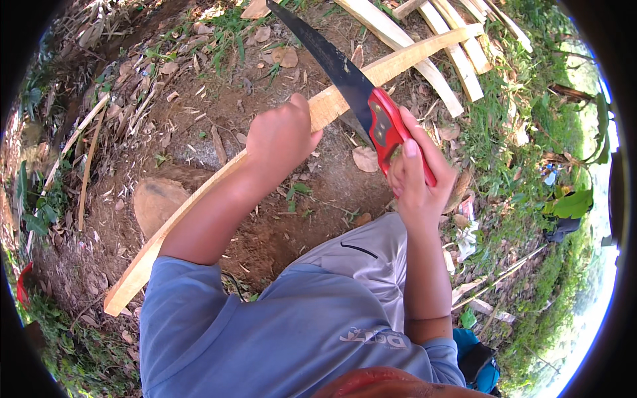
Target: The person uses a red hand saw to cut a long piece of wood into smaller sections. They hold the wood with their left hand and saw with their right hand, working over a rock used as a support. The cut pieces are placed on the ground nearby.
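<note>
A long pale wooden strip (391, 65) runs diagonally across the view, from upper right to lower left, passing beneath my left forearm. My left hand (282, 136) is closed around the strip near its middle. In my right hand (421, 176) is a handsaw (332, 63) with a dark curved blade and a red handle, the fingers wrapped round its grip. The blade crosses over the strip just right of my left hand, its tip pointing to the upper left. Whether the teeth touch the wood I cannot tell.
Several cut wooden strips (458, 63) lie on the ground at the upper right. A cut log end (158, 204) sits under the strip at left. Dry leaves, shavings and grass cover the soil. A blue bag (483, 368) lies at the lower right, behind my right elbow.
</note>
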A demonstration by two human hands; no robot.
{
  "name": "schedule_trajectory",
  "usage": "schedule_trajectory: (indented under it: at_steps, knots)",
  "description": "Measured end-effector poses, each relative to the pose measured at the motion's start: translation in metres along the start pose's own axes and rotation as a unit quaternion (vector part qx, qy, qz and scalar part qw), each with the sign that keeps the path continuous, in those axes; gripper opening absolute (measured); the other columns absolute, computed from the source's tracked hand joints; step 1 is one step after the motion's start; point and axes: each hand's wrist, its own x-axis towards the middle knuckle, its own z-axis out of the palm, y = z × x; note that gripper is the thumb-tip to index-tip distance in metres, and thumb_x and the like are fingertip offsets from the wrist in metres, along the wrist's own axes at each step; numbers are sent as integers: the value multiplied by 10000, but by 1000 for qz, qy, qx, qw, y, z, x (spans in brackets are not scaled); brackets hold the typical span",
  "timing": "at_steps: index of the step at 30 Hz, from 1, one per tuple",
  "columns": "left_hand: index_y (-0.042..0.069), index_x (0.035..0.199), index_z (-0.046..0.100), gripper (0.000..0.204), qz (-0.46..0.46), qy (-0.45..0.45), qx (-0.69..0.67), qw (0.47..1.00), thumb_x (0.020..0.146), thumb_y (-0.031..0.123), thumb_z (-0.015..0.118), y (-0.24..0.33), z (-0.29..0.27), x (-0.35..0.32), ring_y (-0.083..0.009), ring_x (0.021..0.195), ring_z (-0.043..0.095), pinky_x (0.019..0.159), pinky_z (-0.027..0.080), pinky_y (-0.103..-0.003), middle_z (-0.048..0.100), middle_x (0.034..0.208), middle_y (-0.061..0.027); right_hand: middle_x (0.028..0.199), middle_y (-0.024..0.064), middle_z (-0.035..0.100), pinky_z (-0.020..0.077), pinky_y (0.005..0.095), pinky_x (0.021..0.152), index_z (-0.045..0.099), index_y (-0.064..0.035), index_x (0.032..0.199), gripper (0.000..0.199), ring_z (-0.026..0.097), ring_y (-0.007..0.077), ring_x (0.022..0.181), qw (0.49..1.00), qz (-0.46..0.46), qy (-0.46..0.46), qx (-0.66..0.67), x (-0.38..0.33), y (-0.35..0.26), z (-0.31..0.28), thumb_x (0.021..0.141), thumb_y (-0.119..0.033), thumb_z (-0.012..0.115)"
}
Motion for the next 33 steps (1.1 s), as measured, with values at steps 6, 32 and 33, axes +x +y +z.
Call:
schedule_trajectory:
  at_steps: [6,32,33]
  knots:
    - [30,1016,598,525,-8,-6,-6,1000,880,455,873,1,-2,1,-326,704,799,613,650,-430,760,770,-137,858,-11,670,435,218,581,697,-11,1466,378,529,27,659,999,20,-5,43,49,16,37,1129,-176,645]
    - [45,970,565,573,14,44,50,998,875,512,883,3,9,-5,-220,638,784,535,629,-352,731,744,-63,1014,179,815,580,339,838,777,-51,1331,334,747,201,884,975,45,-113,-185,84,-32,44,1069,-241,697]
    - [44,973,566,571,15,39,40,998,874,510,882,4,9,-4,-249,643,787,542,631,-372,734,735,-77,1008,172,814,580,337,834,776,-54,1336,332,742,195,878,972,53,-123,-194,86,-37,41,1070,-234,696]
